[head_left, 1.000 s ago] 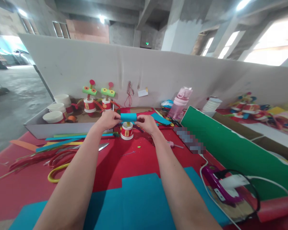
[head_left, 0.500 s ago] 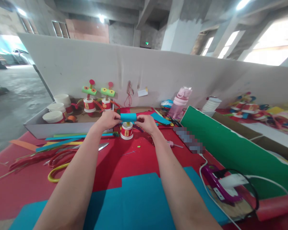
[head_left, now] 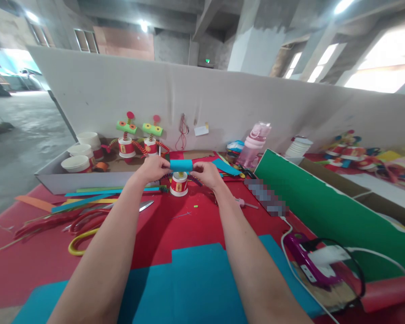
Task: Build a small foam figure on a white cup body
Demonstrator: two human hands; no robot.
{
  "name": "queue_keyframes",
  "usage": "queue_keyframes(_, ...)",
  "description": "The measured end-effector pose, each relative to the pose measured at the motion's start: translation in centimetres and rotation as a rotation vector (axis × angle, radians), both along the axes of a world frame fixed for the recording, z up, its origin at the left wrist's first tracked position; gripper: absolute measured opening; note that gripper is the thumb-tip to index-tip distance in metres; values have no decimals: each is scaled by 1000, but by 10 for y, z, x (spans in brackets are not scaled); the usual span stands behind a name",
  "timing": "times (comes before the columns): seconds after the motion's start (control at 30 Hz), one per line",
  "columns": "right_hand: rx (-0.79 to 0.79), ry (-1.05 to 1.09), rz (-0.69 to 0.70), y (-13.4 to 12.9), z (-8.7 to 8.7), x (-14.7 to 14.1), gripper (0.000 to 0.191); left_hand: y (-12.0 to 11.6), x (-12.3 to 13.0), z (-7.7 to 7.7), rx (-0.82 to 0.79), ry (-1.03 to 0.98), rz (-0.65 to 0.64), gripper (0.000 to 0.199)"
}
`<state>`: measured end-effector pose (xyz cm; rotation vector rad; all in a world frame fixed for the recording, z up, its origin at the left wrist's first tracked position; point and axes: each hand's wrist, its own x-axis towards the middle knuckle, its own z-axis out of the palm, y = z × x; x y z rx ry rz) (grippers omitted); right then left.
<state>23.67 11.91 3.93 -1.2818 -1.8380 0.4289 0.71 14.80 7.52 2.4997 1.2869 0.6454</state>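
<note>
Overall, scarcely any change: the view has shifted very slightly since the last frame, while both hands keep their grip on the blue tube (head_left: 181, 165). Both forearms reach forward over the red table (head_left: 180, 231), converging toward the tube. Left hand (head_left: 158, 168) has its fingers closed on the tube's left end; right hand (head_left: 205, 173) pinches the right end. Tube lies level, directly above an upside-down cup (head_left: 179, 185), a yellowish stem between them. White partition (head_left: 219, 105) stands behind the work. Green board (head_left: 327, 211) slants along the right side, near the purple power strip (head_left: 307, 265). Blue sheets (head_left: 192, 279) spread across the near edge, partly under the forearms. Left of the work, a shallow box (head_left: 91, 182) holds cups and two green-headed figures. Pink bottle (head_left: 255, 143) stands beyond the right hand. Left forearm hides part of the scissors and paper strips. Tiny yellow-green scrap (head_left: 195, 206) sits nearer than the cup.
</note>
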Motion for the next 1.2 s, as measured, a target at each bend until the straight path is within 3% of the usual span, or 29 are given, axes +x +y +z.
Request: queue_keyframes(1.2, -29, -34, -13, -2, 1, -1, 10, -2, 0, 1, -13, 23, 15, 26)
